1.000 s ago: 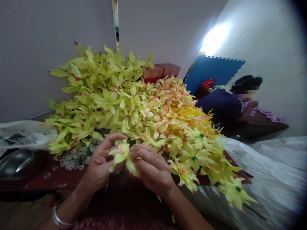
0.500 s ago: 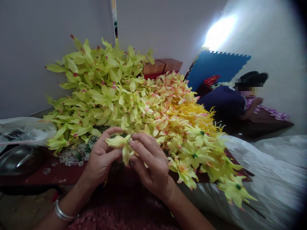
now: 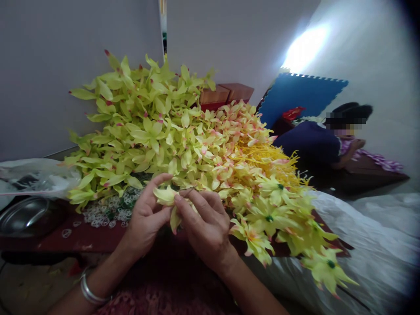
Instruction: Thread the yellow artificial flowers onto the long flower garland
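Between my two hands is a pale yellow-green artificial flower [image 3: 166, 196], its petals pointing left and down. My left hand [image 3: 146, 216] pinches it from the left with thumb and fingers. My right hand [image 3: 206, 225] grips its right side, thumb and fingers pressed together near a thin dark stem [image 3: 187, 190]. Part of the flower is hidden behind the right fingers. Just beyond my hands rises a big heap of loose yellow-green petal pieces [image 3: 147, 131]. Assembled flowers with green centres [image 3: 269, 218] lie to the right of my right hand.
Small clear plastic rings [image 3: 105, 212] lie left of my hands on the dark red table [image 3: 49, 245]. A metal bowl [image 3: 24, 216] and a plastic bag [image 3: 42, 179] sit farther left. Yellow stamen strands [image 3: 262, 159] lie behind. Another person [image 3: 305, 140] works at right.
My right thumb and fingers have shifted on the flower, and its petals have turned slightly. The whole view has moved a little, so everything appears farther right.
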`<state>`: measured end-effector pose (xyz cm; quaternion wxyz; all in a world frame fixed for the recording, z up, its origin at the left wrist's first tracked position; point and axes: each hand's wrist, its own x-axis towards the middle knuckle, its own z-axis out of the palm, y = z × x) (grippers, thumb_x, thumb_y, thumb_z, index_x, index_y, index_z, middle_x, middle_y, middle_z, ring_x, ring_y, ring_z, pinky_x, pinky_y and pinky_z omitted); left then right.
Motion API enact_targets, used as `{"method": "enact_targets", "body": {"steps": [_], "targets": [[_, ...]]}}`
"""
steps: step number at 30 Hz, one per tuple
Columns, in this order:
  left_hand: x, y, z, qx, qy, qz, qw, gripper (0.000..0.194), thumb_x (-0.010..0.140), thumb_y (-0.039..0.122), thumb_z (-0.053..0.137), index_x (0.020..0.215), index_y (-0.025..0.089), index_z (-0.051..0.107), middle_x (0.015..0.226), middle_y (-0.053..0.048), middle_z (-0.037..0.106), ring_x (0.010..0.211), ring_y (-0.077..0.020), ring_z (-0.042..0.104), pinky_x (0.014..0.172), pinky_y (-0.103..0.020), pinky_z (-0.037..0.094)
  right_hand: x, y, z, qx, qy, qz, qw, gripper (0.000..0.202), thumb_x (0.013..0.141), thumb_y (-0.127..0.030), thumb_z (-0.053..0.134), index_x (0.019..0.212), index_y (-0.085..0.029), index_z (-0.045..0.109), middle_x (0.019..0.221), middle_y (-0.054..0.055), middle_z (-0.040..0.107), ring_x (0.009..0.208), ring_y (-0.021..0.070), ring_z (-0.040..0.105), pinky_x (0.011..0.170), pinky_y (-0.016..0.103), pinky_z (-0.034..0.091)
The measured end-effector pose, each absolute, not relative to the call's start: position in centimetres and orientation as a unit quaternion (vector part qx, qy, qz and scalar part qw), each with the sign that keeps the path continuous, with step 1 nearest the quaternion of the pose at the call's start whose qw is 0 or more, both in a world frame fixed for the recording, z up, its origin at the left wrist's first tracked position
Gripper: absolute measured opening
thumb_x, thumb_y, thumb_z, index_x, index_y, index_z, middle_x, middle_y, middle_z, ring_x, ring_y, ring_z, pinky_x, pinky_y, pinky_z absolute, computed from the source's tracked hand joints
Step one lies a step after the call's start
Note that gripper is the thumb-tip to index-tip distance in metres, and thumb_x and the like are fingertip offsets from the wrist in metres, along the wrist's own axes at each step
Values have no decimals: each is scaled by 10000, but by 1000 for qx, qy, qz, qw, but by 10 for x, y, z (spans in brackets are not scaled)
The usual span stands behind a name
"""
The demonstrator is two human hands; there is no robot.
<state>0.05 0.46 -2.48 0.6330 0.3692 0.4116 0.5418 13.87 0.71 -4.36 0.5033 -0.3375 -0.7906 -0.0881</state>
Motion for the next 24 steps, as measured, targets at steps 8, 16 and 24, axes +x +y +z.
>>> {"method": "enact_targets", "body": {"steps": [8,16,24], "targets": [[6,1,-15,376,419,571,597,773,632,83,719,1304,324,422,550,67,605,420,-79,468,426,-155,406,135,9,-44,-331,-790,-85,509,286,812,-86,586,1095,-127,583,1033,139,665,986,221,552,851,409,506],[3,-1,-17,396,431,565,582,717,644,89,703,1279,317,462,557,57,595,413,-70,442,411,-147,391,134,10,-43,-313,-801,-54,508,300,827,-68,560,1120,-129,562,1038,124,673,1005,204,547,863,398,505],[0,7,-22,401,353,553,640,641,698,87,670,1269,284,453,583,50,593,425,-38,418,426,-115,352,137,11,-44,-322,-815,-18,482,269,829,-93,552,1092,-136,585,1072,86,667,1055,234,539,877,407,477]]}}
